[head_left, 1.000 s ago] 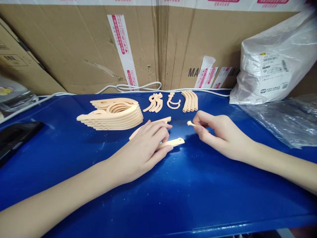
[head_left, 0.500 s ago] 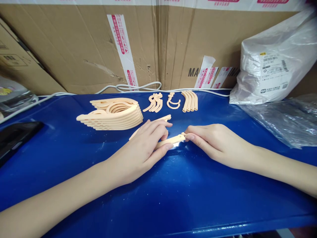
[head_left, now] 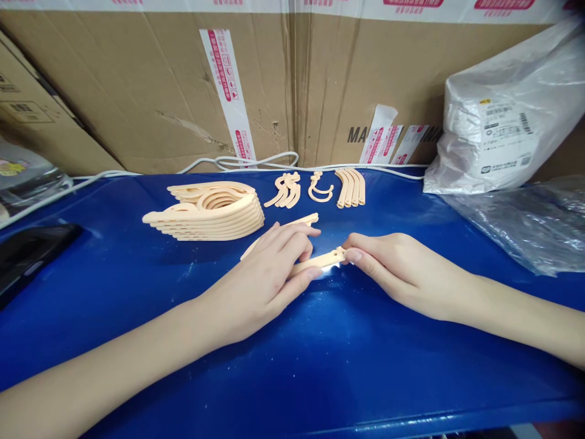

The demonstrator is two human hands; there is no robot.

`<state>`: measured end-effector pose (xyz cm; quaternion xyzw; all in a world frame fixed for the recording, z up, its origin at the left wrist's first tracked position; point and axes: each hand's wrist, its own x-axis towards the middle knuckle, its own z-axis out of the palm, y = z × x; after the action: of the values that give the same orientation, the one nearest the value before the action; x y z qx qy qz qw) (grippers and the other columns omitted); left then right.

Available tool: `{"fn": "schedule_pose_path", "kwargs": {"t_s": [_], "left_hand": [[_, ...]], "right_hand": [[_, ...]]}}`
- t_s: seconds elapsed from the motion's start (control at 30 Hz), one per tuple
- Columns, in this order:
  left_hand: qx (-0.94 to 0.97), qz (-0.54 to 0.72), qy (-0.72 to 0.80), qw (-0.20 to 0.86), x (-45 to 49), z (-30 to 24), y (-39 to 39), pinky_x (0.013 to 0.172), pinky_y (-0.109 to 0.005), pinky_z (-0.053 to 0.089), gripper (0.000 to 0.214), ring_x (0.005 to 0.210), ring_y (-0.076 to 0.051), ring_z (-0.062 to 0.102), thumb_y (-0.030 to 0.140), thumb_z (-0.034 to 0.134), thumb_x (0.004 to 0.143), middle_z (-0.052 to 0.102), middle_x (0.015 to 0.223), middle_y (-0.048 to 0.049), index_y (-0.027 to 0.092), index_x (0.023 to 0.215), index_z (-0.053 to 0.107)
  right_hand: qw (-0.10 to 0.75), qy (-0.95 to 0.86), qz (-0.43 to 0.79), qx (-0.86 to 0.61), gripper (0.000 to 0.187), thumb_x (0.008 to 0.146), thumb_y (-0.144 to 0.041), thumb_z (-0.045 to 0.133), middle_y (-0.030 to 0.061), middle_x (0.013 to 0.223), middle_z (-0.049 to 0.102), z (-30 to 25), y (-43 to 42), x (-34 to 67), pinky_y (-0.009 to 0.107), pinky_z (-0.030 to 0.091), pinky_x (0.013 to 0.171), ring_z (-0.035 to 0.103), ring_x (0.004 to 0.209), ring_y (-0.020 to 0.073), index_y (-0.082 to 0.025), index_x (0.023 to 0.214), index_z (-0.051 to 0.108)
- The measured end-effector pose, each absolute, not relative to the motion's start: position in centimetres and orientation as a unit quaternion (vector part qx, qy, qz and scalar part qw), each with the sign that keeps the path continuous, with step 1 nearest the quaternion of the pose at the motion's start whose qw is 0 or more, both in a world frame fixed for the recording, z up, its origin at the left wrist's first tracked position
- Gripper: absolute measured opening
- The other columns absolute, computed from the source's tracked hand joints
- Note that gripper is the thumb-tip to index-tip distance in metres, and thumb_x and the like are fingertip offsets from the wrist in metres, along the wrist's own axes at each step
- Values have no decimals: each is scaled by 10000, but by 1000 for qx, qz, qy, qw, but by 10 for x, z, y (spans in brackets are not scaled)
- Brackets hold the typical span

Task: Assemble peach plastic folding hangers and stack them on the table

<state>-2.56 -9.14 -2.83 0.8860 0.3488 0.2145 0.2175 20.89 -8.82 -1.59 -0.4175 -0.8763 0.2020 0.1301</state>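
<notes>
Left hand (head_left: 267, 277) lies low on the blue counter (head_left: 320, 366), fingers (head_left: 297, 241) curled over a peach plastic strip (head_left: 320, 261), thumb pressed against the strip's near edge, so it is pinned and gripped. The strip's free end points right and has a small hole near the tip.

Right hand (head_left: 402, 271) meets that end: fingers closed together, thumb and index tip right at the strip's tip, touching it. Whether a small part sits between those fingertips I can't tell (too small, hidden by the fingers).

A second strip (head_left: 299, 221) pokes out from under the left fingers, angled up and right, flat on the counter.

Behind the hands, near the counter's back edge:
- stack of hanger bodies (head_left: 205, 210), to the left, nested flat
- small curved pieces (head_left: 286, 189), just right of the stack
- hook (head_left: 319, 186), beside them
- row of curved arms (head_left: 351, 186), farthest right of the group

White cable (head_left: 256, 161) runs along the back edge, against the cardboard boxes (head_left: 183, 85). White plastic bag (head_left: 507, 116) with a label at right, with clear plastic film (head_left: 525, 219) below it. Dark flat object (head_left: 27, 253) at far left.
</notes>
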Motion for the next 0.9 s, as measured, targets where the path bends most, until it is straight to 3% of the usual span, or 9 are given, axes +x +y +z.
{"fn": "schedule_pose_path", "kwargs": {"t_s": [0.23, 0.6, 0.73, 0.9], "left_hand": [[887, 214, 345, 219, -26, -27, -92, 1152, -495, 257, 157, 1340, -197, 412, 317, 400, 1023, 551, 1141, -38, 238, 888, 381], [887, 222, 346, 213, -26, -27, -92, 1159, -520, 284, 139, 1311, -204, 458, 322, 410, 1020, 563, 1160, -50, 232, 916, 397], [903, 208, 333, 174, -28, -30, -92, 1171, -524, 285, 146, 1346, -209, 427, 317, 375, 1031, 526, 1312, -81, 216, 1024, 480], [929, 170, 310, 110, -32, -32, -92, 1194, -554, 241, 255, 1401, -223, 365, 279, 325, 1044, 484, 1405, -84, 199, 1027, 566]], "right_hand": [[139, -881, 192, -410, 326, 1004, -492, 387, -27, 677, 567, -19, -89, 209, 274, 295, 547, 494, 552, 123, -211, 867, 479], [139, -893, 155, -399, 312, 1024, -448, 354, -25, 663, 550, -22, -91, 209, 265, 315, 534, 507, 541, 126, -213, 842, 448], [146, -902, 138, -383, 317, 1033, -430, 333, -18, 670, 571, -23, -91, 209, 257, 323, 524, 526, 538, 122, -208, 845, 457], [153, -917, 69, -363, 325, 1043, -400, 313, -28, 616, 562, -27, -91, 206, 253, 295, 466, 535, 472, 119, -200, 829, 453]]}}
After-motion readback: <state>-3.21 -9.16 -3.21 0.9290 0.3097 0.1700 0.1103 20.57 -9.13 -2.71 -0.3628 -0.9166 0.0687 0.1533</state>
